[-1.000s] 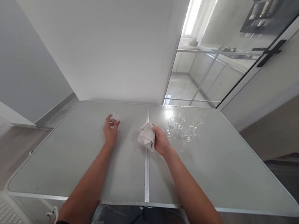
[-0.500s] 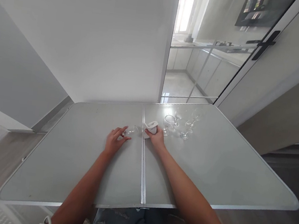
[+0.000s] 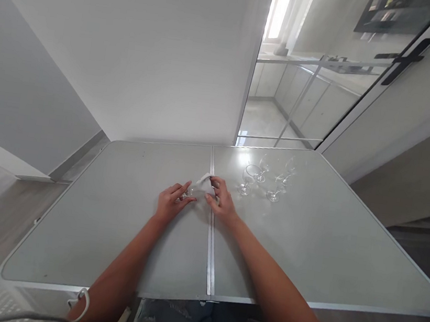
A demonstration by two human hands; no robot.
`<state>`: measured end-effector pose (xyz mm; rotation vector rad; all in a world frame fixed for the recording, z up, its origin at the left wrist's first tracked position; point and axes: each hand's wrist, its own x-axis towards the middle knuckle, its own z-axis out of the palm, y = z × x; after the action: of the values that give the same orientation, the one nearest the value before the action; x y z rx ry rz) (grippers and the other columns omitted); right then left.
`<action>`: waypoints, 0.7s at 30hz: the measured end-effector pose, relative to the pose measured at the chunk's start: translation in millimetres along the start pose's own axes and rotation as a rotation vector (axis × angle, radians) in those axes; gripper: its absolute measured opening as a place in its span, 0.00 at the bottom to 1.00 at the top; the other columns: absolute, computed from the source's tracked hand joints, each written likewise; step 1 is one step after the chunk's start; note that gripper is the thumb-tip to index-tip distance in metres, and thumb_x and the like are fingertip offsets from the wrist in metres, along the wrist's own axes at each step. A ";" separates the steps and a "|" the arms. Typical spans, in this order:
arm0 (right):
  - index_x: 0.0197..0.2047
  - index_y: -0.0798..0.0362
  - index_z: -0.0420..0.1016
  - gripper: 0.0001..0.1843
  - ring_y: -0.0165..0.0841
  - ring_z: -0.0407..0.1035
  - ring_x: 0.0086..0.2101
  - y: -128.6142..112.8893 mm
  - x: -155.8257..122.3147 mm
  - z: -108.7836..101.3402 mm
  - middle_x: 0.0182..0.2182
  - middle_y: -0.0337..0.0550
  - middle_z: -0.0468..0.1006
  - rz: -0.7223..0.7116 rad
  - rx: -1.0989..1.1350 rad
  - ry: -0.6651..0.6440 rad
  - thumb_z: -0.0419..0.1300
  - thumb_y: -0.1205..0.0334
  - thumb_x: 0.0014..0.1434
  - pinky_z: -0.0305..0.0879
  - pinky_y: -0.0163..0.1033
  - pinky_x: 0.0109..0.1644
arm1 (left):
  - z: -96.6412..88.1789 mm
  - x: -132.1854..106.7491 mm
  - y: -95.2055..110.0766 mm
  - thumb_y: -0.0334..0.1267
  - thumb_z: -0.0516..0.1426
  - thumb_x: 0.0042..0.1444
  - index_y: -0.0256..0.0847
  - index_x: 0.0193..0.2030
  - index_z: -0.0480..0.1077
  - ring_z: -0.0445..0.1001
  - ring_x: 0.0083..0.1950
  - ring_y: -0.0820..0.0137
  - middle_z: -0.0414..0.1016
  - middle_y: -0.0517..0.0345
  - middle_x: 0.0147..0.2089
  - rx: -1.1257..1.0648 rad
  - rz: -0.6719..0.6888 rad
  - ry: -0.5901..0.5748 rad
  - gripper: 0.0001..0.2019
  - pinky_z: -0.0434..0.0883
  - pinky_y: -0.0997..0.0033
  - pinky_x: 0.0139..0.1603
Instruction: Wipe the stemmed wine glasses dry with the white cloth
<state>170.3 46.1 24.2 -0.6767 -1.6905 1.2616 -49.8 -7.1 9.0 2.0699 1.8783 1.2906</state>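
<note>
My left hand (image 3: 172,201) is closed around the stem end of a clear wine glass (image 3: 192,192), which is tilted on its side with its bowl toward the right. A white cloth (image 3: 206,183) is in my right hand (image 3: 223,200), pressed against the rim end of the glass. The cloth covers the mouth of the bowl, and whether part of it is inside I cannot tell. Several more stemmed glasses stand just right of my right hand, the nearest glass (image 3: 245,186) being upright.
The pale table (image 3: 287,244) has a metal seam (image 3: 210,255) down its middle. A white wall (image 3: 165,59) rises behind it. To the right are a glass door (image 3: 302,98) and its dark handle (image 3: 406,60). A cable (image 3: 81,304) hangs by my left forearm.
My right hand has brought the cloth left onto the rim of the glass, where earlier there was a gap. The view has shifted slightly, so the surroundings appear further right.
</note>
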 end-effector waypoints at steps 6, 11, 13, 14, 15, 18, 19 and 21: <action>0.69 0.45 0.62 0.34 0.35 0.68 0.38 -5.1 3.3 -4.6 0.41 0.41 0.75 0.082 0.151 -0.060 0.60 0.45 0.64 0.65 0.42 0.49 | 1.7 0.1 12.4 0.55 0.68 0.50 0.50 0.53 0.81 0.69 0.28 0.70 0.78 0.53 0.32 -0.044 0.014 -0.146 0.24 0.68 0.69 0.38; 0.66 0.46 0.67 0.30 0.34 0.67 0.35 -13.1 1.8 -10.3 0.35 0.40 0.73 0.054 0.139 -0.080 0.57 0.42 0.66 0.64 0.39 0.44 | 4.4 -2.6 29.3 0.57 0.66 0.51 0.41 0.50 0.80 0.62 0.23 0.76 0.72 0.60 0.28 -0.436 -0.243 -0.327 0.26 0.63 0.73 0.29; 0.66 0.47 0.66 0.31 0.34 0.66 0.33 -16.7 0.6 -12.0 0.33 0.39 0.73 0.069 0.175 -0.120 0.55 0.41 0.67 0.64 0.39 0.41 | 4.6 -1.7 34.6 0.59 0.62 0.55 0.36 0.40 0.79 0.57 0.20 0.78 0.69 0.60 0.26 -0.711 -0.407 -0.518 0.24 0.56 0.74 0.23; 0.66 0.48 0.66 0.31 0.34 0.66 0.32 -18.2 0.1 -12.4 0.31 0.39 0.73 0.080 0.197 -0.133 0.54 0.41 0.67 0.63 0.38 0.39 | 4.7 -1.0 36.6 0.59 0.61 0.56 0.35 0.34 0.76 0.55 0.19 0.80 0.68 0.59 0.26 -0.834 -0.478 -0.601 0.24 0.53 0.75 0.21; 0.65 0.48 0.66 0.30 0.34 0.65 0.31 -19.5 -0.2 -12.4 0.30 0.39 0.73 0.090 0.215 -0.136 0.53 0.40 0.67 0.63 0.38 0.38 | 4.7 -0.3 38.2 0.60 0.60 0.56 0.34 0.30 0.74 0.53 0.18 0.81 0.68 0.58 0.26 -0.930 -0.533 -0.656 0.25 0.50 0.75 0.20; 0.60 0.49 0.69 0.27 0.33 0.63 0.28 -20.3 -0.5 -10.1 0.27 0.37 0.71 0.091 0.215 -0.085 0.53 0.41 0.67 0.62 0.38 0.37 | 5.9 -0.6 40.8 0.61 0.60 0.56 0.35 0.28 0.71 0.51 0.17 0.82 0.68 0.58 0.26 -0.999 -0.585 -0.644 0.26 0.48 0.75 0.20; 0.59 0.49 0.70 0.26 0.33 0.63 0.28 -19.5 -0.3 -8.8 0.26 0.37 0.70 0.085 0.196 -0.063 0.52 0.42 0.67 0.62 0.38 0.36 | 6.7 -1.7 41.0 0.61 0.60 0.56 0.35 0.30 0.73 0.52 0.18 0.81 0.68 0.58 0.26 -0.945 -0.559 -0.594 0.26 0.49 0.75 0.20; 0.58 0.49 0.72 0.24 0.33 0.62 0.28 -16.9 0.4 -6.1 0.27 0.37 0.71 0.076 0.132 -0.020 0.52 0.44 0.68 0.62 0.39 0.37 | 8.7 -4.6 40.0 0.60 0.63 0.53 0.36 0.38 0.79 0.57 0.20 0.79 0.70 0.59 0.26 -0.731 -0.448 -0.431 0.24 0.55 0.75 0.22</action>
<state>177.0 43.6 40.7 -0.6561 -1.5944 1.4244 -12.4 -17.0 23.1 1.3183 1.2974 1.0725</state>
